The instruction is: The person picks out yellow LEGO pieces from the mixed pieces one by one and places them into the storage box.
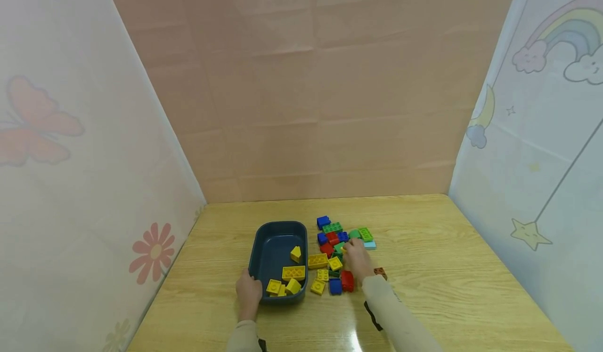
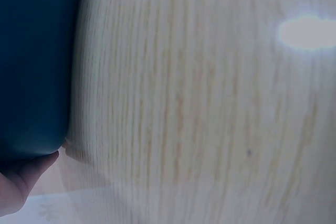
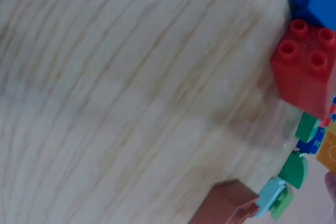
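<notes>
- Head view: a dark blue bin [image 1: 274, 247] is set on the bench [image 1: 447, 284], and its rim is gripped at 8 o'clock by the left hand [image 1: 248, 292].
- Head view: within the bin, a long yellow brick [image 1: 293, 273] is seen at 4 o'clock, a pointed yellow brick [image 1: 296, 254] between 2 and 3, and smaller yellow pieces [image 1: 274, 287] around 6.
- Head view: at 3 o'clock from the bin, mixed loose bricks [image 1: 332, 228] are spread. Over them the right hand [image 1: 359, 262] is held, its fingers drawn narrow on a yellow-orange brick [image 1: 344, 250], which is mostly covered.
- Left wrist view: the bin's outer wall is shown toward 10 o'clock, touched at 8 o'clock by the fingers [image 2: 32, 174]; the rest of that grip is hidden.
- Right wrist view: the yellow-orange brick is seen near 4 o'clock, a fingertip [image 3: 332, 182] against it; a red brick [image 3: 304, 72] is shown at 2 o'clock and a brown brick [image 3: 223, 205] at 5.
- Handling, as judged: the held brick should be found light, stiff, smooth and hardly fragile, best pinched across opposite side walls; the bin should be found rigid, best steadied by its rim.
</notes>
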Action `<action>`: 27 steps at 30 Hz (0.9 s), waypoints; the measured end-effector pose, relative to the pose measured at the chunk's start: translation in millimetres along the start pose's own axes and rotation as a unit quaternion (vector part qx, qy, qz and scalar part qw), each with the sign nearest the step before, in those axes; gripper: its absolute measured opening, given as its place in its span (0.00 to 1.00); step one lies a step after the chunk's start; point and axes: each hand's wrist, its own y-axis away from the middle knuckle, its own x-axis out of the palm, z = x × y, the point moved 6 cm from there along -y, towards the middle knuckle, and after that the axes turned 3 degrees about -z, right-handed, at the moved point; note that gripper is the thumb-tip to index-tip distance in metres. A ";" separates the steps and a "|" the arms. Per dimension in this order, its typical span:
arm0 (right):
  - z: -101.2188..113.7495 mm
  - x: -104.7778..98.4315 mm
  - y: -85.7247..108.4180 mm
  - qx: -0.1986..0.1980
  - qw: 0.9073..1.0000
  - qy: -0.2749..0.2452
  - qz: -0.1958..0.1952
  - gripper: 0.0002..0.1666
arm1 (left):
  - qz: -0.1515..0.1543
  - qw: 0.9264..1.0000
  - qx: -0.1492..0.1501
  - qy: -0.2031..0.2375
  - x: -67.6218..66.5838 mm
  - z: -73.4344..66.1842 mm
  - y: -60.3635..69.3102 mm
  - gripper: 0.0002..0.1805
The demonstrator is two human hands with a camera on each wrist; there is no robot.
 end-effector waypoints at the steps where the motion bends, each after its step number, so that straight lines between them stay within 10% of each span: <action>1: 1.5 -0.4 -1.4 -0.001 1.000 -0.006 -0.004 0.10 | 0.001 1.000 -0.001 0.001 0.1 0.0 -0.1 0.22; 27: 55.2 5.1 -30.6 -0.031 0.995 -0.097 -0.017 0.09 | 0.014 1.000 -0.009 0.006 2.4 2.8 -1.3 0.23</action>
